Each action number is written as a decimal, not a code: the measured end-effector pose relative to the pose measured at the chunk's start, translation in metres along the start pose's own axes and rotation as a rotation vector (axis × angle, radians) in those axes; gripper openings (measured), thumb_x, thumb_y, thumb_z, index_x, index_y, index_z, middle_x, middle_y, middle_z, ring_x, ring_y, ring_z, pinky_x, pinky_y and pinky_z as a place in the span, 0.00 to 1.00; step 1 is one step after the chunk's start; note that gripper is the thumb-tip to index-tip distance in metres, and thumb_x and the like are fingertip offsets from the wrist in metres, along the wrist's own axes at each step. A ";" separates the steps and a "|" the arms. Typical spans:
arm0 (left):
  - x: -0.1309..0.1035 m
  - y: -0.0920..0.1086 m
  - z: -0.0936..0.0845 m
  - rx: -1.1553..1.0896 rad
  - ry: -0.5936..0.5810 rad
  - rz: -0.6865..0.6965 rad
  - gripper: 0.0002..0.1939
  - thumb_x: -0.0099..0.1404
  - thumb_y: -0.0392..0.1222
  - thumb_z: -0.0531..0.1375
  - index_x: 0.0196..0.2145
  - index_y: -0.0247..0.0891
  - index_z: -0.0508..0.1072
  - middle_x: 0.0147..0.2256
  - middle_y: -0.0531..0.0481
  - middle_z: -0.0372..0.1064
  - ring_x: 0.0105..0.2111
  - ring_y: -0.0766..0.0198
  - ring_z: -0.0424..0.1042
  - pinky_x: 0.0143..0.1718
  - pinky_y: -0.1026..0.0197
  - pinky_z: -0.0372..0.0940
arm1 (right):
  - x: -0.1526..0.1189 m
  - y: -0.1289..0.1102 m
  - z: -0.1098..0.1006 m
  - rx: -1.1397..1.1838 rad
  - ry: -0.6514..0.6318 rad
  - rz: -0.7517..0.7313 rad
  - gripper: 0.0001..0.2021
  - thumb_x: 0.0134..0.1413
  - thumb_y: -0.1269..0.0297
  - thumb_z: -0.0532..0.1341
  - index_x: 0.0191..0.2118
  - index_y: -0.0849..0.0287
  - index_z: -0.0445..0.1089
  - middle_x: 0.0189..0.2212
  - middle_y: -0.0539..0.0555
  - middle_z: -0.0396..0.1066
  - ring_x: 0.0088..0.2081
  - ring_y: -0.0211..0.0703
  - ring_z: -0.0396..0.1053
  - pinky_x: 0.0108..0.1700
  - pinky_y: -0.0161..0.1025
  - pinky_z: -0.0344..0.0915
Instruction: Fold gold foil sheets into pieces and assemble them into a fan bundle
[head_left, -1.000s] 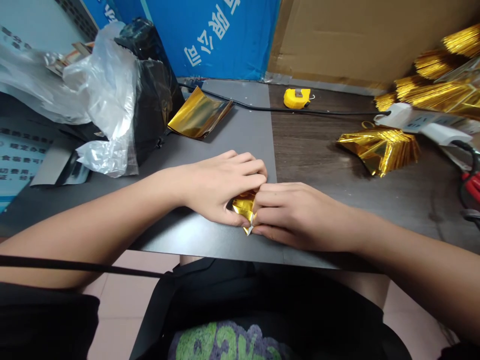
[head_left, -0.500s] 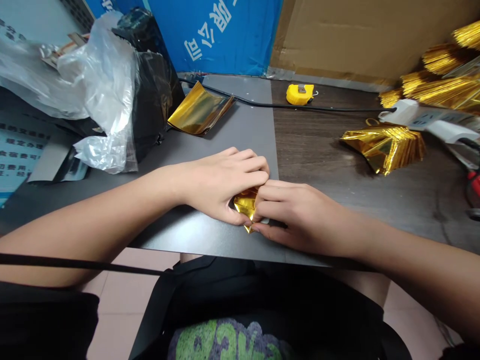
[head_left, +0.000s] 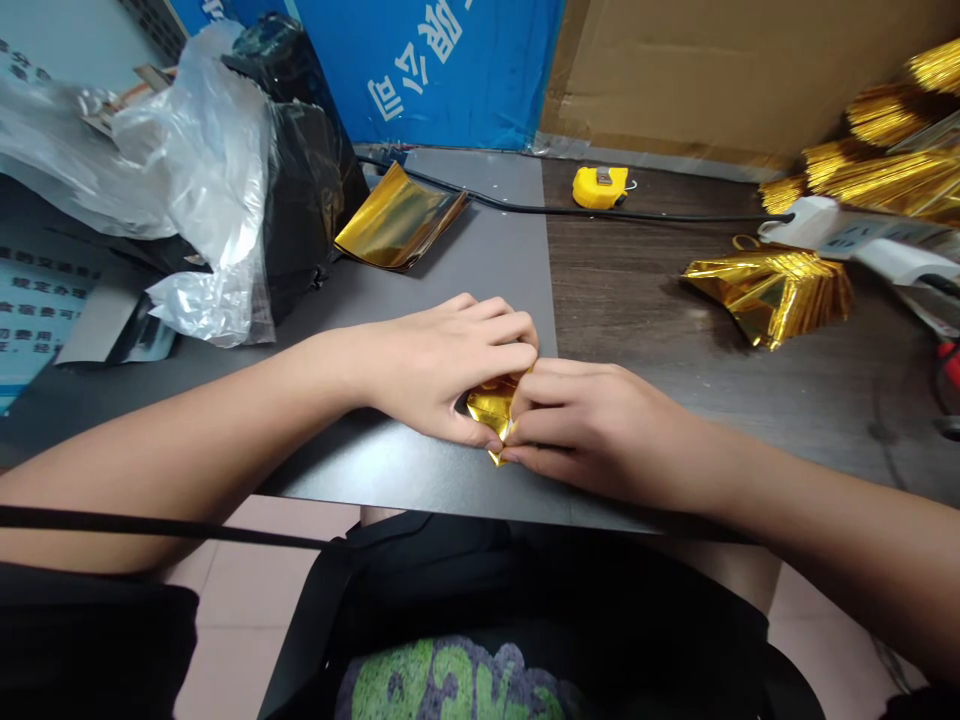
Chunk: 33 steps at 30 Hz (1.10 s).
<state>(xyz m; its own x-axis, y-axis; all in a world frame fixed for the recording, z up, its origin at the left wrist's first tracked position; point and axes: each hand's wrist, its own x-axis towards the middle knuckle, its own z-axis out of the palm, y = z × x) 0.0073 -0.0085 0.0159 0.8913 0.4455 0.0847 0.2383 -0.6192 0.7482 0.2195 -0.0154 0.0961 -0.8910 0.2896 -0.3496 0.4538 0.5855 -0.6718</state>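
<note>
Between the hands, gold foil.

Folded gold foil lies on the tabletop.

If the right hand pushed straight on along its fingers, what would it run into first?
Most likely the small folded gold foil piece at the fingertips of the right hand, with the left hand close behind it. The fingers overlap in view, so exact depth is unclear.
</note>
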 end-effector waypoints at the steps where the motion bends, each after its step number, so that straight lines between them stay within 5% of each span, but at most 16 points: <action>1: 0.000 0.000 0.000 0.001 -0.002 -0.001 0.24 0.63 0.60 0.62 0.48 0.39 0.69 0.52 0.41 0.65 0.50 0.51 0.63 0.49 0.52 0.57 | 0.000 -0.001 -0.001 -0.012 -0.011 0.007 0.12 0.69 0.64 0.57 0.38 0.61 0.76 0.35 0.55 0.70 0.38 0.42 0.67 0.41 0.40 0.65; 11: 0.001 0.006 0.001 0.003 0.007 -0.025 0.21 0.61 0.54 0.62 0.46 0.38 0.69 0.51 0.41 0.66 0.49 0.50 0.63 0.50 0.51 0.58 | -0.004 -0.007 -0.006 -0.152 -0.070 -0.077 0.14 0.70 0.64 0.57 0.34 0.61 0.76 0.37 0.56 0.70 0.39 0.43 0.64 0.35 0.40 0.58; 21: 0.000 0.013 0.003 0.002 0.002 -0.036 0.21 0.62 0.55 0.61 0.46 0.37 0.68 0.52 0.38 0.65 0.51 0.48 0.63 0.50 0.48 0.58 | -0.002 -0.009 0.001 -0.020 0.016 0.114 0.12 0.64 0.65 0.62 0.28 0.61 0.75 0.33 0.53 0.71 0.37 0.40 0.66 0.35 0.38 0.58; 33: -0.001 0.012 0.007 0.015 0.032 -0.032 0.23 0.63 0.59 0.60 0.43 0.36 0.67 0.52 0.37 0.65 0.51 0.47 0.64 0.49 0.48 0.58 | -0.003 -0.009 -0.004 -0.107 -0.028 0.063 0.13 0.64 0.63 0.62 0.28 0.60 0.75 0.33 0.53 0.71 0.36 0.40 0.64 0.34 0.40 0.55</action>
<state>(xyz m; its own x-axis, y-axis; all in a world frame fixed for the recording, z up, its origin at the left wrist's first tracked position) 0.0121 -0.0211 0.0204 0.8705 0.4853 0.0820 0.2724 -0.6137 0.7411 0.2176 -0.0185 0.1061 -0.8594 0.3076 -0.4083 0.5039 0.6446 -0.5749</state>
